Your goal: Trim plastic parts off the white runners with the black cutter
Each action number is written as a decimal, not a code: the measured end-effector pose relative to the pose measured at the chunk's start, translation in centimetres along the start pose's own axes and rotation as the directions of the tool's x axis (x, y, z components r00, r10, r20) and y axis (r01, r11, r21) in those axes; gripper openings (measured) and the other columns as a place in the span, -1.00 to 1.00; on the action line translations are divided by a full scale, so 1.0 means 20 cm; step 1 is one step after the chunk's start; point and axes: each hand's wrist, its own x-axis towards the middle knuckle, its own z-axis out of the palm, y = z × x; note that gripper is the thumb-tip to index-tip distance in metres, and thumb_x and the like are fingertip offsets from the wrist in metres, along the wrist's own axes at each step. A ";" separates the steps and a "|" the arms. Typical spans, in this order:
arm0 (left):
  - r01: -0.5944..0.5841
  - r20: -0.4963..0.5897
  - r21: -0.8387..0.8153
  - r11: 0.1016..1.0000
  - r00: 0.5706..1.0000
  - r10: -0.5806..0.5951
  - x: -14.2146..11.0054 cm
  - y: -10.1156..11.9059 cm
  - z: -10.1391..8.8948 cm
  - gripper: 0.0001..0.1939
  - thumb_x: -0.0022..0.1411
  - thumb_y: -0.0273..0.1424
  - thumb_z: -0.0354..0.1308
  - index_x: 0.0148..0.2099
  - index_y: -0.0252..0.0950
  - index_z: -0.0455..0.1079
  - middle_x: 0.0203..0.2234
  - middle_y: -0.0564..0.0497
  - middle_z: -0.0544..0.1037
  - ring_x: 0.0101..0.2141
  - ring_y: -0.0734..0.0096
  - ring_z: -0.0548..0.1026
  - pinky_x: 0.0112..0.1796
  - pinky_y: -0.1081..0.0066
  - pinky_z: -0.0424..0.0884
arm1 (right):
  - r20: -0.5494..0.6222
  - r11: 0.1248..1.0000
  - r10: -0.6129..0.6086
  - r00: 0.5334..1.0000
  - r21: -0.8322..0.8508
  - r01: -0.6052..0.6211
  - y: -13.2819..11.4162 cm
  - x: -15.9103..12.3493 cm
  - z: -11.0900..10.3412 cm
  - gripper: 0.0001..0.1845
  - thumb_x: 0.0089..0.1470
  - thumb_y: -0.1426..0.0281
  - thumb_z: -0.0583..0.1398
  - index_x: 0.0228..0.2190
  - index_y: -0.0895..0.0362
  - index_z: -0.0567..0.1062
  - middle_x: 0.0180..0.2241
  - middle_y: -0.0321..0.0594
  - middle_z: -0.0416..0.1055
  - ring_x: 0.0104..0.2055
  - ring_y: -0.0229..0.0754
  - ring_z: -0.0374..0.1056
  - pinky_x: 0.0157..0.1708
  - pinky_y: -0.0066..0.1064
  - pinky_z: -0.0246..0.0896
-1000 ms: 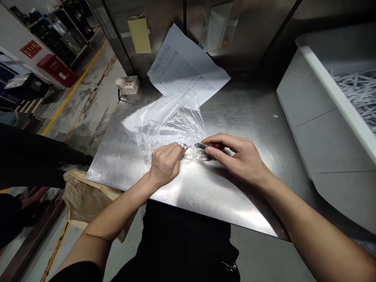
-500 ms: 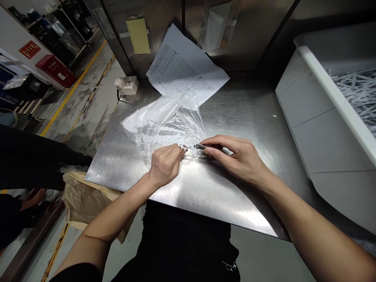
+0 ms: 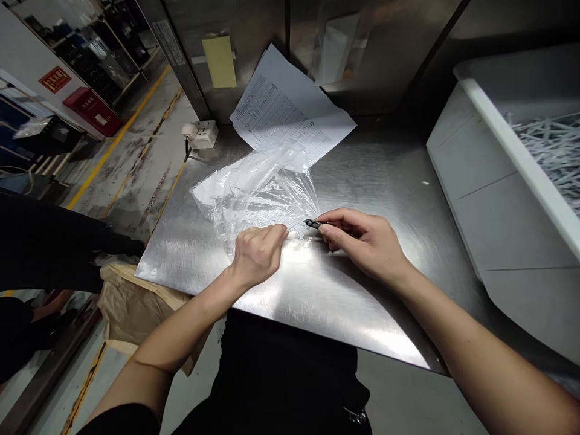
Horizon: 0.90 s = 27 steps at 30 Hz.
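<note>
A crumpled clear plastic bag (image 3: 256, 190) lies on the steel table (image 3: 344, 290). My left hand (image 3: 258, 254) is closed in a loose fist at the bag's near edge, fingers pinching the plastic. My right hand (image 3: 367, 241) is closed on a small dark slim tool (image 3: 312, 223), its tip pointing left at the bag's edge, close to my left fingertips.
Printed paper sheets (image 3: 290, 112) lean at the back of the table. A white power socket (image 3: 202, 134) sits at the back left corner. A grey bin (image 3: 512, 181) with white strips stands at the right. Another person in black (image 3: 49, 241) is at the left, above a brown paper bag (image 3: 131, 302).
My right hand has drawn slightly back toward me with the tool. My left fingers have closed more tightly on the bag's edge. The bag has barely shifted.
</note>
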 end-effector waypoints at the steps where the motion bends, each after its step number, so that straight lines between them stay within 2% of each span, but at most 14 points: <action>1: -0.001 -0.002 -0.003 1.000 1.000 0.001 0.00 0.00 0.00 -0.77 0.51 -0.53 0.01 -0.26 -0.29 0.36 -0.57 0.11 0.41 -0.57 0.51 0.27 -0.49 0.39 0.08 | 0.012 1.000 -0.009 1.000 0.011 0.009 -0.01 0.00 0.00 -0.75 0.33 0.17 0.34 -0.11 0.07 0.68 -0.43 -0.26 0.55 -0.45 -0.13 0.45 -0.40 -0.27 0.31; 6: 0.001 0.002 -0.012 1.000 1.000 -0.001 0.01 0.01 -0.01 -0.77 0.51 -0.53 0.01 -0.27 -0.28 0.34 -0.55 0.11 0.43 -0.56 0.51 0.29 -0.48 0.40 0.09 | 0.109 0.997 -0.077 0.991 -0.005 0.078 -0.03 -0.01 -0.02 -0.80 0.35 0.21 0.33 -0.11 0.04 0.68 -0.35 -0.25 0.62 -0.38 -0.12 0.52 -0.35 -0.27 0.36; 16: -0.013 -0.010 0.022 1.000 1.000 0.014 0.01 0.01 -0.01 -0.78 0.51 -0.53 0.02 -0.26 -0.29 0.37 -0.55 0.10 0.45 -0.57 0.51 0.31 -0.47 0.38 0.09 | 0.119 0.990 -0.107 0.987 -0.075 0.116 -0.03 -0.02 -0.02 -0.80 0.37 0.21 0.32 -0.08 0.01 0.68 -0.25 -0.23 0.66 -0.33 -0.10 0.56 -0.32 -0.26 0.40; 19: -0.008 -0.016 0.025 1.000 1.000 0.008 0.01 0.00 -0.01 -0.78 0.52 -0.50 0.02 -0.25 -0.29 0.38 -0.56 0.10 0.46 -0.57 0.50 0.33 -0.48 0.38 0.09 | 0.096 0.995 -0.068 0.993 -0.061 0.074 -0.03 -0.02 0.00 -0.80 0.36 0.20 0.32 -0.10 0.01 0.69 -0.25 -0.22 0.65 -0.34 -0.10 0.54 -0.33 -0.24 0.40; 27: 0.049 0.070 0.008 0.999 0.996 -0.049 -0.01 0.00 0.00 -0.76 0.54 -0.42 0.01 -0.21 -0.27 0.43 -0.59 0.11 0.45 -0.59 0.49 0.35 -0.49 0.38 0.09 | 0.109 0.980 0.125 0.986 0.143 -0.140 -0.05 -0.02 0.04 -0.68 0.30 0.10 0.35 -0.21 0.12 0.68 -0.49 -0.24 0.50 -0.54 -0.21 0.32 -0.54 -0.35 0.19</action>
